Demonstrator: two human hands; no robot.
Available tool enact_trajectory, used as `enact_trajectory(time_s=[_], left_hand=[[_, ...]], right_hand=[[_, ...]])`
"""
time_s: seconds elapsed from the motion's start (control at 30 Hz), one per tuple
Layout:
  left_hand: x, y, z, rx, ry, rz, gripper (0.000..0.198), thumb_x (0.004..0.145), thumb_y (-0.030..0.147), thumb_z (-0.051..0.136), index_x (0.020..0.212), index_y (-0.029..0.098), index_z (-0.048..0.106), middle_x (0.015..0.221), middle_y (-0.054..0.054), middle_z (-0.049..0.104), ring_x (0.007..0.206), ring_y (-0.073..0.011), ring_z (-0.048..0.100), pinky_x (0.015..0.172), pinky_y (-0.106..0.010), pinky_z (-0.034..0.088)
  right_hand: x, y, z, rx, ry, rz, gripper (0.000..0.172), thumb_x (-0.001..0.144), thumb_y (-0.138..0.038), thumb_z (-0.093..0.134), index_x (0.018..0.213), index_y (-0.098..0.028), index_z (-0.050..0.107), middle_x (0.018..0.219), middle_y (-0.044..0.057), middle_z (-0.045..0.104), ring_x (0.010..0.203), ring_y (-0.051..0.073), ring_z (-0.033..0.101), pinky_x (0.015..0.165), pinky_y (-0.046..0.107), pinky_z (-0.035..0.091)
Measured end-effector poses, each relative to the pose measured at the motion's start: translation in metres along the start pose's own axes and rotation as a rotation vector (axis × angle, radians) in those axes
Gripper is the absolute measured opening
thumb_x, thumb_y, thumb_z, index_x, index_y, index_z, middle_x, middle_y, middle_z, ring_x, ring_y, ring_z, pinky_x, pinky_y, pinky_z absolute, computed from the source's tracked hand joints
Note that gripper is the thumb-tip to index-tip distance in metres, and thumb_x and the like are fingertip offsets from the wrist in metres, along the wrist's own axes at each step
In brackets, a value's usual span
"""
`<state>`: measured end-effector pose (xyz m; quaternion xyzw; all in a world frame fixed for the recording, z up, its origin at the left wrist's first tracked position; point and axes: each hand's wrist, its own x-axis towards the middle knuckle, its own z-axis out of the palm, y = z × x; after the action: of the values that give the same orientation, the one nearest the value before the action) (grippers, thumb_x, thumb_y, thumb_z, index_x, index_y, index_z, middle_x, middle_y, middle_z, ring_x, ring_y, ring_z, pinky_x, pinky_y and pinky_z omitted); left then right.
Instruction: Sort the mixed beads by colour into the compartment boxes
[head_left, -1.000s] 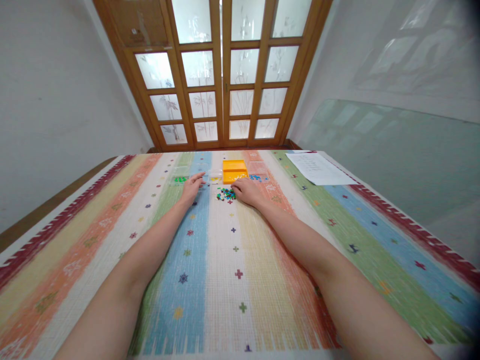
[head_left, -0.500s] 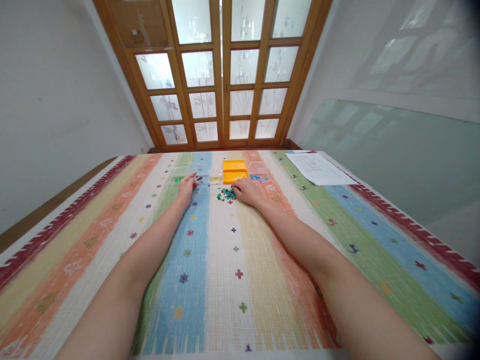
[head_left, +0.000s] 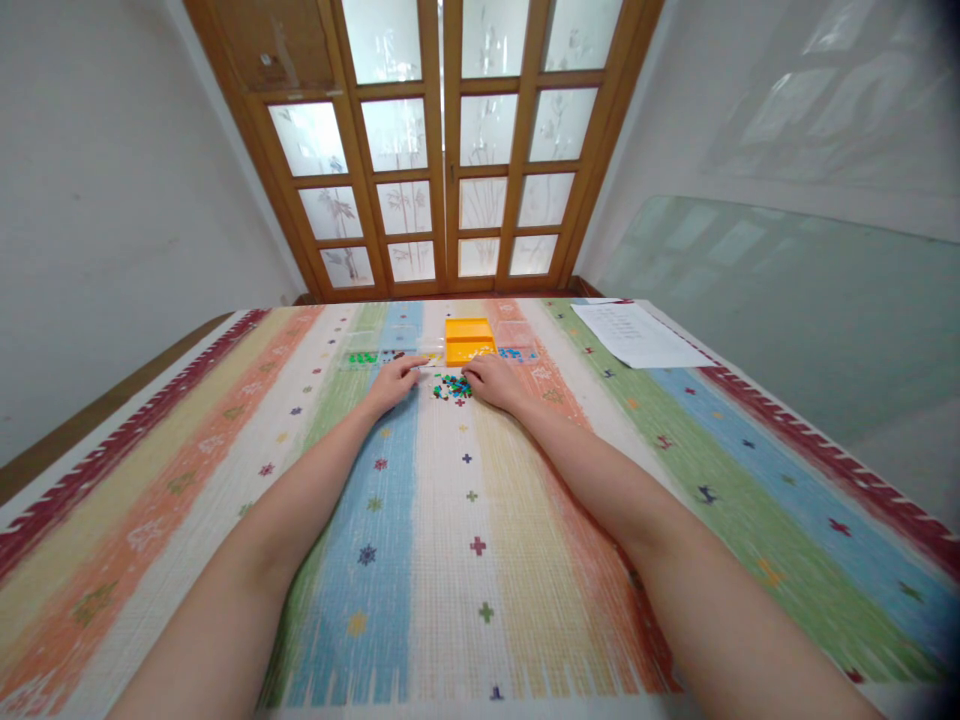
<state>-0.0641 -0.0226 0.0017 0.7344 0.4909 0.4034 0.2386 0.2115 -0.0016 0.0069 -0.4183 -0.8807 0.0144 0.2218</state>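
Note:
A small heap of tiny mixed-coloured pieces [head_left: 451, 387], mostly green, blue and dark, lies on the striped tablecloth between my hands. My left hand [head_left: 394, 384] is just left of the heap, fingers stretched towards it and a little apart, with nothing visible in them. At the heap's right edge, my right hand [head_left: 491, 382] has its fingers bent together and pointing down; whatever they hold is hidden. Behind the hands stands an opened yellow box [head_left: 470, 330] with pale pieces in its near half. Clear boxes hold green pieces [head_left: 363, 358], blue pieces [head_left: 517, 355], dark red pieces and yellow pieces [head_left: 435, 357].
A printed white sheet [head_left: 637, 336] lies at the far right of the table. The striped tablecloth [head_left: 442, 600] runs up to my arms. Beyond the table are wooden doors with frosted panes [head_left: 480, 204], and a glass panel [head_left: 750, 290] leans by the right wall.
My left hand has moved right and slightly nearer, from the clear boxes to beside the heap, uncovering more green pieces. My right hand has hardly moved.

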Motion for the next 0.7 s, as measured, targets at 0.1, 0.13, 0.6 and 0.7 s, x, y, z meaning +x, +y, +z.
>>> enact_trajectory(time_s=[0.1,0.13,0.6,0.7], left_hand=[[-0.006,0.011,0.006,0.253,-0.174,0.255,0.039,0.097,0.032,0.055,0.13,0.023,0.074,0.14,-0.007,0.069,0.131,-0.0257,0.062,0.117,-0.044,0.046],[-0.007,0.013,0.007,0.306,-0.206,0.294,0.04,0.099,0.032,0.053,0.132,0.023,0.073,0.142,-0.007,0.068,0.135,-0.0254,0.06,0.119,-0.044,0.045],[-0.007,0.014,0.008,0.455,-0.284,0.376,0.039,0.101,0.024,0.048,0.132,0.023,0.072,0.138,-0.007,0.07,0.132,-0.025,0.062,0.117,-0.042,0.048],[-0.007,0.017,0.008,0.468,-0.312,0.408,0.039,0.099,0.022,0.049,0.131,0.022,0.072,0.138,-0.008,0.069,0.131,-0.0248,0.061,0.116,-0.042,0.047]], right_hand=[[0.0,0.001,0.001,0.002,-0.002,-0.002,0.027,0.103,-0.022,0.051,0.099,-0.019,0.078,0.105,0.009,0.077,0.1,0.022,0.064,0.09,0.032,0.041],[0.0,0.001,0.002,0.002,-0.004,-0.002,0.027,0.102,-0.022,0.052,0.099,-0.019,0.078,0.105,0.009,0.077,0.1,0.022,0.064,0.09,0.032,0.041],[0.001,0.003,0.003,-0.008,0.0,-0.014,0.026,0.102,-0.021,0.053,0.097,-0.019,0.078,0.103,0.008,0.077,0.099,0.022,0.064,0.089,0.031,0.04],[0.001,0.002,0.003,-0.008,-0.009,-0.005,0.026,0.102,-0.022,0.053,0.096,-0.019,0.078,0.103,0.008,0.077,0.099,0.022,0.063,0.089,0.031,0.039]])
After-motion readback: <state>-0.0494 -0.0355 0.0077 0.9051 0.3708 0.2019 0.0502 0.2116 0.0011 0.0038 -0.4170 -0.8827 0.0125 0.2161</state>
